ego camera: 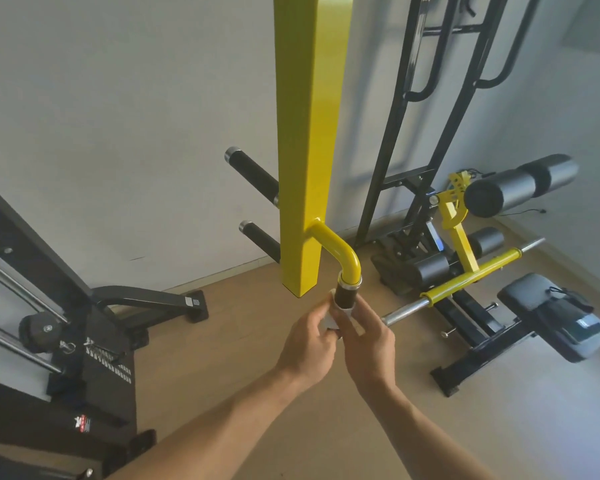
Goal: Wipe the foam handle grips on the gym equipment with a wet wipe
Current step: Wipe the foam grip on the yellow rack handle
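A yellow square post [310,140] is seen at centre, with a bent yellow tube [340,252] ending in a black foam grip [347,295]. At the grip's 7 o'clock, the left hand [307,344] is curled round a white wet wipe [329,322]. At its 5 o'clock, the right hand [368,344] is closed round the grip's lower end.

Both hands [305,344] [368,344], seemingly wipe-wrapped [329,322], around foam handle [347,295]
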